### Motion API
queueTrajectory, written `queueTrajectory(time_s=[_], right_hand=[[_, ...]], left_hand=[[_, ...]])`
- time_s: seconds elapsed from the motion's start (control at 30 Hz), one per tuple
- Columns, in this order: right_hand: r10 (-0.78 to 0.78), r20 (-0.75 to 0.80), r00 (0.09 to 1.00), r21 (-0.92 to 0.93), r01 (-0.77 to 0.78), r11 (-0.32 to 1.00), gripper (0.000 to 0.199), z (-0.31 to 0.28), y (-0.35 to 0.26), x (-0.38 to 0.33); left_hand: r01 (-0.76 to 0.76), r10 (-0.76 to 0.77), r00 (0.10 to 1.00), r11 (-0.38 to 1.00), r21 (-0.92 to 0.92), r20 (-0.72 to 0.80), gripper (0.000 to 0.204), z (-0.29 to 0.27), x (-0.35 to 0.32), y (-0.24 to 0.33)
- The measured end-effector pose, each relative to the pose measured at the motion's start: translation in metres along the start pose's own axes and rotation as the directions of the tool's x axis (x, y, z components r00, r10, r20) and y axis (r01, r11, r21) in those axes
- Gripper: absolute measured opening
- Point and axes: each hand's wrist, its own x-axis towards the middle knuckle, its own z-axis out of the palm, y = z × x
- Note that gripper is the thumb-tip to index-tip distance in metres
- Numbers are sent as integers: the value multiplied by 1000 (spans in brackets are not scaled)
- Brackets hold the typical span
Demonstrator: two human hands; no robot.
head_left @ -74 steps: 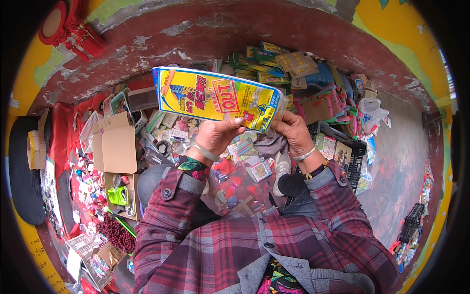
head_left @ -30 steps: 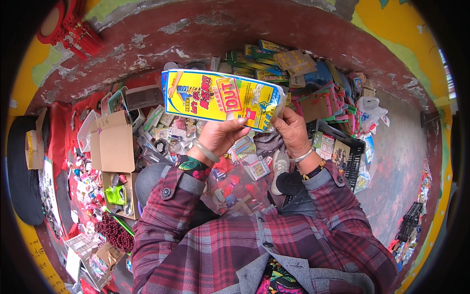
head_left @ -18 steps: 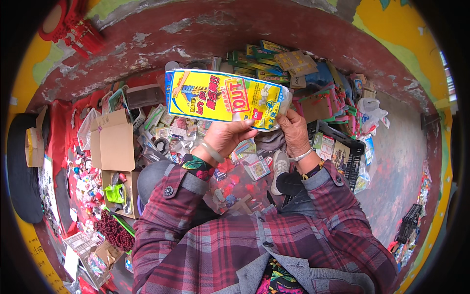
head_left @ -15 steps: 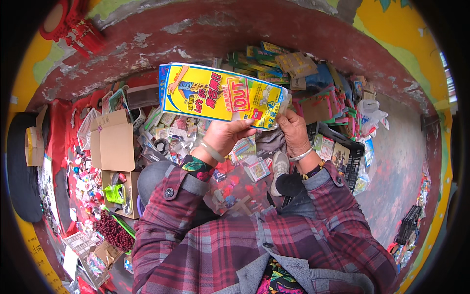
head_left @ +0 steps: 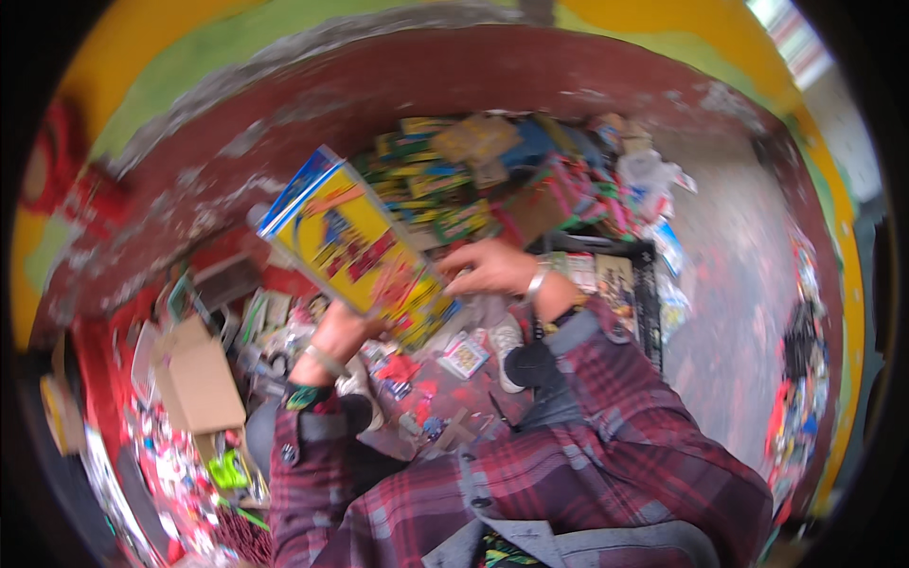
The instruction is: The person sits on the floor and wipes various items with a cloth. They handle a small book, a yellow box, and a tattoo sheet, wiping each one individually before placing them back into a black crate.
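A flat yellow and blue printed packet is tilted in front of me, its upper end leaning left. Behind its upper left edge shows a strip of blue, perhaps another packet. My left hand grips the packet's lower left edge, its fingers partly hidden beneath it. By the packet's right edge is my right hand, thumb and fingers apart and pointing left; blur hides whether they touch it. Each wrist wears a pale bangle.
Yellow-green packets are piled by the red wall. A black crate stands right of my feet, near a white plastic bag. To the left are an open cardboard box and scattered small goods. A small card packet lies between my shoes.
The packet has swung lower and to the left and now slants. My left hand has moved down and left with it. My right hand has come off its lower right corner. The view has shifted.
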Motion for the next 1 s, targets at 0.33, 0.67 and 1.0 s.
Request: queueTrajectory(time_s=[0.33,0.67,1.0], right_hand=[[8,152,988,504,-84,860,24,23,-21,-5],[-52,-240,969,368,141,919,24,29,-9,1],[18,-458,889,275,123,954,32,6,-28,-7]], left_hand=[[128,-119,990,982,-142,73,57,-12,-8,9],[-19,43,997,935,-355,59,35,-1,8,-5],[-140,148,989,927,-348,-2,32,13,23,-7]])
